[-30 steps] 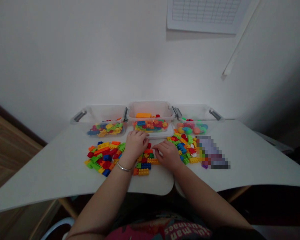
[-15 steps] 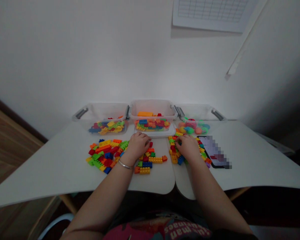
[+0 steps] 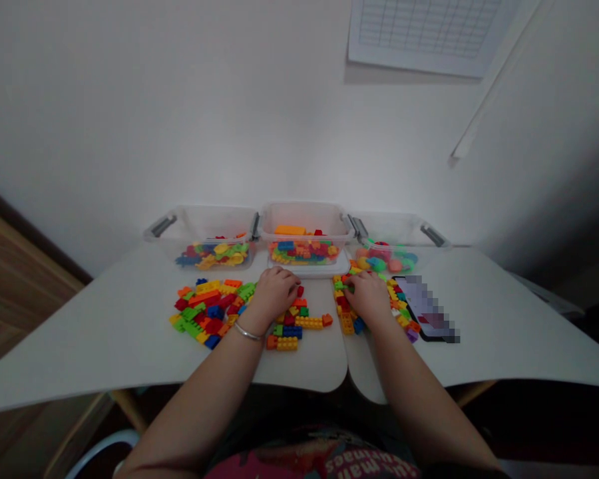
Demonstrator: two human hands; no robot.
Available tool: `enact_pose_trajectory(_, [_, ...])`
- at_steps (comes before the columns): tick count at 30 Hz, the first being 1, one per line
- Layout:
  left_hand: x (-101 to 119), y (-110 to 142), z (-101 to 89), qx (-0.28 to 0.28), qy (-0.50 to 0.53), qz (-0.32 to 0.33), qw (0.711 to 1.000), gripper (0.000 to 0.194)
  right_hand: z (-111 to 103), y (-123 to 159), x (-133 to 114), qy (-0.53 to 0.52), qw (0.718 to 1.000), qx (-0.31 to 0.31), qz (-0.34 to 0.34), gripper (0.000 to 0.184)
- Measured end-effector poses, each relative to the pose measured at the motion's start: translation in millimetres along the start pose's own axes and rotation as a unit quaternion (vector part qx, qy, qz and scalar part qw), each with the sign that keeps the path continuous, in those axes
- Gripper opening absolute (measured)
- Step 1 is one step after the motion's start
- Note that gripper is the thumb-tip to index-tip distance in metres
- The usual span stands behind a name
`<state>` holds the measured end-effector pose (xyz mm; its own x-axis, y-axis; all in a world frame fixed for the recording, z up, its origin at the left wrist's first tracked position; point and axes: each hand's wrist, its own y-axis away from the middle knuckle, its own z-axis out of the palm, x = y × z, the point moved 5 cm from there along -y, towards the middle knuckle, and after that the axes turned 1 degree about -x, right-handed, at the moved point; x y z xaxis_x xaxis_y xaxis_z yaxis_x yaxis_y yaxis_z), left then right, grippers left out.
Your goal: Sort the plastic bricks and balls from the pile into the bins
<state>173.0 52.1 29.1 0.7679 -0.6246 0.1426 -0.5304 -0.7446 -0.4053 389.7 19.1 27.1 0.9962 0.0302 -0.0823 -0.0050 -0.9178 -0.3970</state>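
My left hand [image 3: 274,293], a thin bracelet [image 3: 247,333] on its wrist, lies with curled fingers on the far end of a small build of joined bricks [image 3: 295,324] in the middle of the white table [image 3: 104,339]. My right hand [image 3: 367,297] rests on the right pile of loose coloured bricks [image 3: 347,323]. Its fingers are bent into the pile near a green brick, and what they hold is hidden. Another loose pile of bricks [image 3: 207,313] lies to the left of my left hand.
Three clear bins stand along the wall: the left bin [image 3: 204,226] and middle bin [image 3: 304,218] hold bricks, the right bin [image 3: 404,229] round coloured pieces. A phone [image 3: 429,313] lies right of the right pile. A seam [image 3: 347,362] splits the two tabletops.
My right hand has moved from the middle build to the right pile and settled there. My left hand has stayed on the build. The view shifted slightly.
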Motion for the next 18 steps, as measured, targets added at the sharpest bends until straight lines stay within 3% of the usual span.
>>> enact_pose_trajectory(7, [0.8,0.1,-1.1,-0.013,-0.009,-0.007,1.0,0.02,-5.3,-1.4,3.9,-0.07,0.997,0.011,0.024,0.014])
enact_pose_trajectory(13, [4.7,-1.3,-7.2,-0.005,0.005,-0.011,1.0,0.021,-3.6,-2.5,-1.0,-0.278,0.958,0.047,0.061,0.019])
enact_pose_trajectory(18, [20.6,-2.6,-15.0,0.036,0.061,0.066,0.995,0.023,-9.6,3.9,-32.4,-0.333,0.939,0.073,-0.033,0.014])
